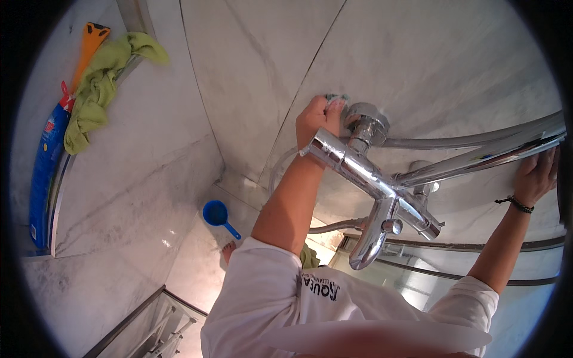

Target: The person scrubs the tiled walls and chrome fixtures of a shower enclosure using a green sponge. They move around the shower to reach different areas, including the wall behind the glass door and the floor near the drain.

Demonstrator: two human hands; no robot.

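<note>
My left hand [318, 117] holds a small green and whitish scrubbing pad [336, 97] against the marble-look wall tile, just left of the round chrome wall flange [367, 117] of a shower mixer tap [358, 172]. The forearm passes behind the tap's left handle. Over at the far right, my right hand [537, 176] rests on the wall below the chrome shower pipe [474, 162]; its fingertips are partly hidden by the pipe. No held thing shows in it. A beaded bracelet [520, 203] circles that wrist.
A ledge at left bears a blue cleaner bottle [44, 174], a green cloth [96, 85] and an orange scraper [91, 49]. A blue dipper [215, 213] lies on the floor near my foot [228, 250]. A metal-framed opening [165, 288] is at lower left, and a flexible hose [335, 227] hangs behind the tap.
</note>
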